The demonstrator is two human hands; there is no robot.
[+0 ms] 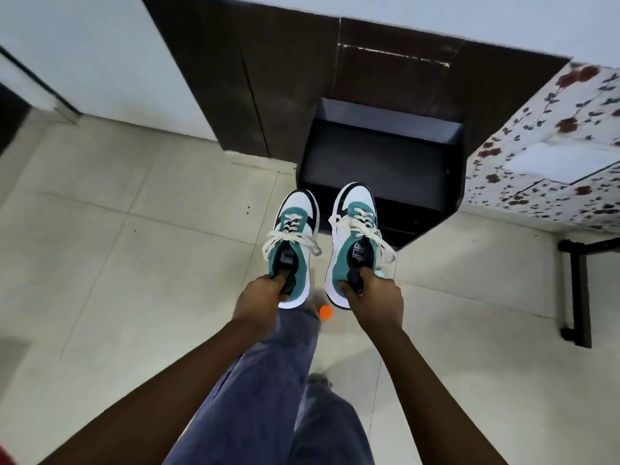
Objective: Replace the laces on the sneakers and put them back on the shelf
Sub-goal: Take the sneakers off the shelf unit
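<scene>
Head view — left hand (260, 297) holds left sneaker (295, 236), right hand (375, 293) right sneaker (355, 236)

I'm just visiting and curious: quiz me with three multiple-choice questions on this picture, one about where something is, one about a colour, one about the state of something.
1. Where does the small orange ball lie?
A. on the floor between the two hands
B. inside the dark shelf
C. on the flowered cloth

2. What colour are the laces on the sneakers?
A. black
B. off-white
C. orange

3. How are the sneakers held?
A. both in one hand
B. standing on the floor, untouched
C. one in each hand, gripped at the heel opening

Answers:
1. A, the ball shows on the pale tiles just below the heels.
2. B, pale laces cross the teal uppers of both shoes.
3. C, the left hand grips the left sneaker and the right hand grips the right sneaker, toes pointing toward the open dark shelf.
</scene>
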